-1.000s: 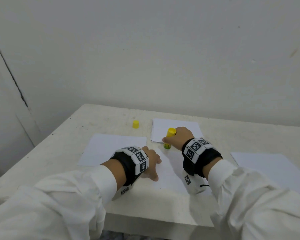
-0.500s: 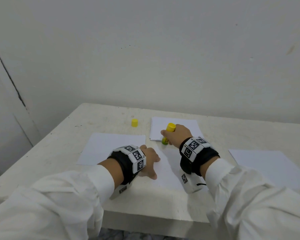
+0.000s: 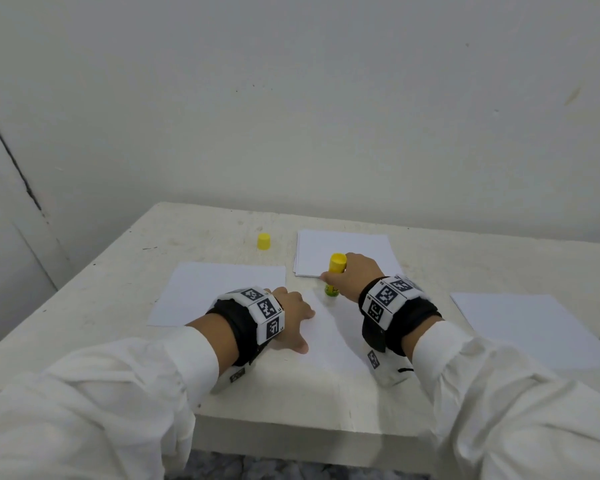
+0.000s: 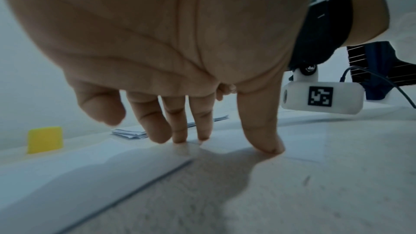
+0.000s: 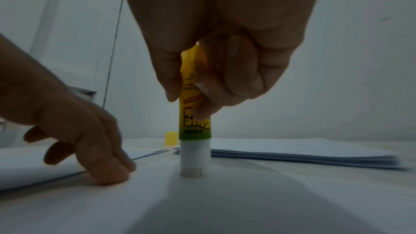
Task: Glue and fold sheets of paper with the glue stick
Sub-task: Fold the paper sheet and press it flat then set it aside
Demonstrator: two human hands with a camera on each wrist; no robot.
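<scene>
While right hand (image 3: 352, 275) grips glue stick (image 5: 195, 122) mid-barrel: light, rigid; sheet (image 3: 329, 341) flimsy, pinned by flat left hand (image 3: 290, 315).

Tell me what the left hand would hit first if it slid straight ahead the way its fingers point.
Probably the glue stick that the right hand holds upright on the sheet. The left hand points forward and slightly right toward it. Depth is unclear; it might slip past to the paper stack.

White table (image 3: 326, 403) carries yellow cap (image 3: 264, 241), paper stack (image 3: 343, 251), three loose sheets (image 3: 219, 292).
</scene>
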